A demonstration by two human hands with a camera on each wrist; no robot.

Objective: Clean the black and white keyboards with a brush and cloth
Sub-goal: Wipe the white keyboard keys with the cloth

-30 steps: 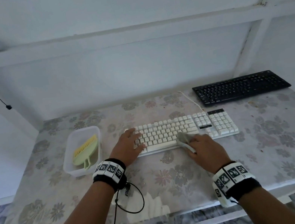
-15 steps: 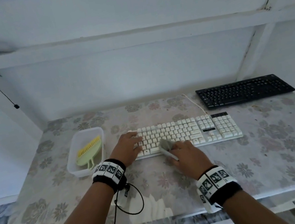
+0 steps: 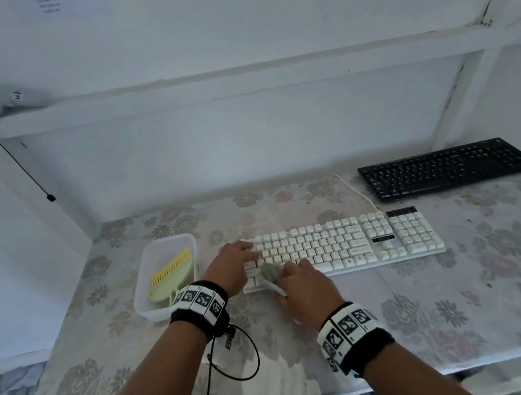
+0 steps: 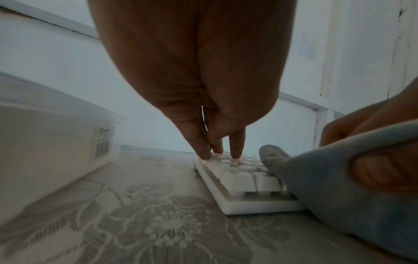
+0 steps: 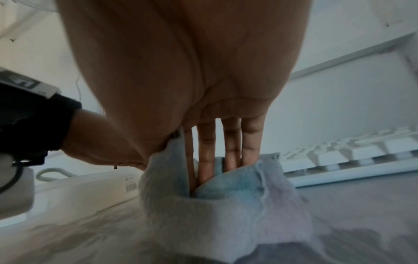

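A white keyboard (image 3: 340, 245) lies mid-table; a black keyboard (image 3: 448, 167) sits behind it at the right. My left hand (image 3: 232, 265) rests on the white keyboard's left end, its straight fingers (image 4: 217, 153) pressing on the keys (image 4: 239, 178). My right hand (image 3: 303, 289) grips a grey-blue cloth (image 3: 271, 273) against the front left keys, close beside the left hand. The thumb pins the cloth (image 4: 339, 187), and the fingers (image 5: 217, 151) tuck into its folds (image 5: 226, 196). A yellow-and-green brush (image 3: 172, 275) lies in a clear tub.
The clear plastic tub (image 3: 153, 306) stands left of the white keyboard, near my left wrist. The white keyboard's cable (image 3: 355, 191) runs back toward the wall. A shelf beam (image 3: 232, 84) crosses above the floral table (image 3: 478, 298).
My right hand has slid the cloth leftward along the white keyboard's front rows, from its middle to its left end. The left hand has stayed in place.
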